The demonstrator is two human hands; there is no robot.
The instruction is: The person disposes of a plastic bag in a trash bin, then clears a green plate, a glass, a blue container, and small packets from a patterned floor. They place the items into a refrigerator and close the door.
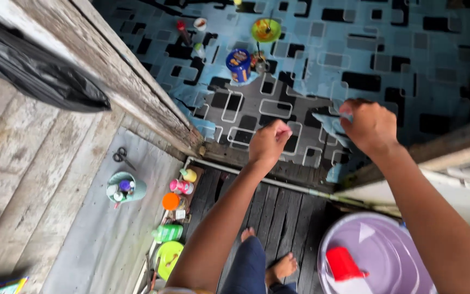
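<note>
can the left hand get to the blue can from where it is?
Probably yes. The left hand is a closed fist above the patterned floor covering, and the blue can stands farther out on it with only bare covering between them. It would take a longer reach forward, though.

We count two hands (267, 142), one purple basin (379, 256), one red cup (344, 264), one pair of scissors (122, 157), two green plates (266, 30).

Blue patterned floor covering (409, 49) beyond dark planks (278, 218).
</note>
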